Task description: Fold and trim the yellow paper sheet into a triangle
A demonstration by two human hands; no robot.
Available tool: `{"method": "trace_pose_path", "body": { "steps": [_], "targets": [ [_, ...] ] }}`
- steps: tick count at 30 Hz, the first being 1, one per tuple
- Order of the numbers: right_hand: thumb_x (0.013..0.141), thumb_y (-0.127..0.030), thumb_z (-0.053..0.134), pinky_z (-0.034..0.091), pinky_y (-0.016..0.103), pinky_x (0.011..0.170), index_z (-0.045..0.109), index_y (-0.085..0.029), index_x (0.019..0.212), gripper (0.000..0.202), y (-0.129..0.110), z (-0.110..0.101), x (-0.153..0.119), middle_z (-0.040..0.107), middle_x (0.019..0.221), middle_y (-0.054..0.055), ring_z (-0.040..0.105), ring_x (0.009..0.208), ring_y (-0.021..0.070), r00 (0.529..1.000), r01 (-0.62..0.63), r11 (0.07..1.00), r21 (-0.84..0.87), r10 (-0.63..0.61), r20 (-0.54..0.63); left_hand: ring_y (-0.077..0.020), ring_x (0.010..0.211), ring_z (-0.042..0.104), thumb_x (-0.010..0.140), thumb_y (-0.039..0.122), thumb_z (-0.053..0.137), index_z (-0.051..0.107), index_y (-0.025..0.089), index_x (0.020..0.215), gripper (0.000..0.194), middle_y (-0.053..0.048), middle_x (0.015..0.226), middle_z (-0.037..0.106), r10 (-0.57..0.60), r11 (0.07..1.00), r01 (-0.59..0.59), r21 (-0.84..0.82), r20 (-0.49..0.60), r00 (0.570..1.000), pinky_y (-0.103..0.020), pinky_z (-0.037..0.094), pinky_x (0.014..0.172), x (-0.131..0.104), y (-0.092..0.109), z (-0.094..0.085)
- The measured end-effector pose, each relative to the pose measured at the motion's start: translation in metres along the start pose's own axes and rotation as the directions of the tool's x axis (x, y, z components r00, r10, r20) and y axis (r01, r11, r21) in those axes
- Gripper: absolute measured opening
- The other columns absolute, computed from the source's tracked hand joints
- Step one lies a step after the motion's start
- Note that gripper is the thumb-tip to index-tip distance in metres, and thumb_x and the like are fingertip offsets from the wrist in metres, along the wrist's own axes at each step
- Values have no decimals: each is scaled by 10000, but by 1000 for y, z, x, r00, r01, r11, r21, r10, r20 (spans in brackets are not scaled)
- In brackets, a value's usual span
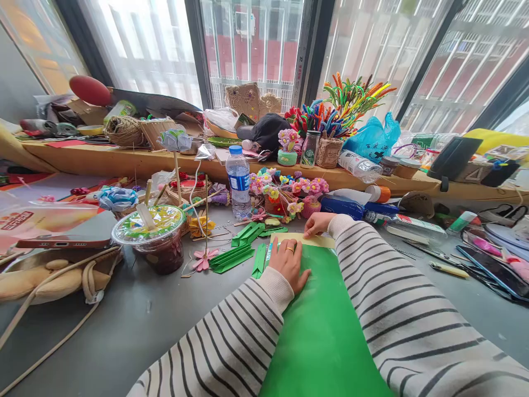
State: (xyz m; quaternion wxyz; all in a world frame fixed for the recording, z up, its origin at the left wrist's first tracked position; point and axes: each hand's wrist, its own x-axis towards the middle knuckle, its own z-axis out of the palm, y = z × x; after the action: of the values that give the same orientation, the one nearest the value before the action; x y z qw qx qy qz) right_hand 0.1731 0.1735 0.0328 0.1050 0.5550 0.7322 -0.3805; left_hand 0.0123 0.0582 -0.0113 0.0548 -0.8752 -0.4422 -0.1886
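A large green paper sheet (322,331) lies on the grey table, running toward me. Along its far edge is a pale yellow paper strip (297,238); whether this is the sheet's folded back side or a separate piece, I cannot tell. My left hand (286,266) rests flat on the sheet's far left part, fingers stretched and thumb apart. At the strip's right half, my right hand (319,224) has its thumb and fingers pinched together on the paper edge. Folded green paper pieces (232,258) lie just left of the sheet.
A covered plastic cup (159,248) and a pink paper flower (204,259) stand to the left. Behind are a water bottle (238,184) and crocheted flowers (285,190). A craft knife (449,269) and a phone (494,270) lie right. A cluttered wooden ledge (198,168) runs along the windows.
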Motion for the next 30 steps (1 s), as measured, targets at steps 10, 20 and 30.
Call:
{"method": "trace_pose_path", "body": {
  "steps": [10, 20, 30],
  "targets": [
    [799, -264, 443, 440, 353, 695, 484, -145, 1009, 245, -3, -16, -3, 507, 1019, 44, 521, 843, 179, 1000, -6, 999, -35, 5, -12, -285, 1012, 359, 666, 408, 463, 376, 49, 1139, 599, -163, 1097, 441, 20, 1000, -20, 1, -1, 1000, -478, 147, 932, 0, 1, 0],
    [804, -267, 433, 439, 347, 698, 498, -146, 987, 229, -4, -50, -12, 512, 1009, 36, 522, 839, 181, 987, 66, 995, -81, -77, -143, -295, 1060, 322, 699, 381, 421, 341, 16, 1166, 598, -182, 1139, 411, 58, 998, -56, 39, -51, 997, -470, 134, 945, -2, 6, -1],
    [517, -427, 629, 369, 218, 547, 644, -143, 649, 314, -7, -78, -35, 544, 556, -22, 499, 618, 137, 933, 208, 978, -28, -207, -294, -310, 1088, 299, 721, 373, 388, 298, -9, 1196, 616, -201, 1161, 398, 96, 994, -89, 65, -107, 990, -497, 104, 945, -5, 9, -7]
  ]
}}
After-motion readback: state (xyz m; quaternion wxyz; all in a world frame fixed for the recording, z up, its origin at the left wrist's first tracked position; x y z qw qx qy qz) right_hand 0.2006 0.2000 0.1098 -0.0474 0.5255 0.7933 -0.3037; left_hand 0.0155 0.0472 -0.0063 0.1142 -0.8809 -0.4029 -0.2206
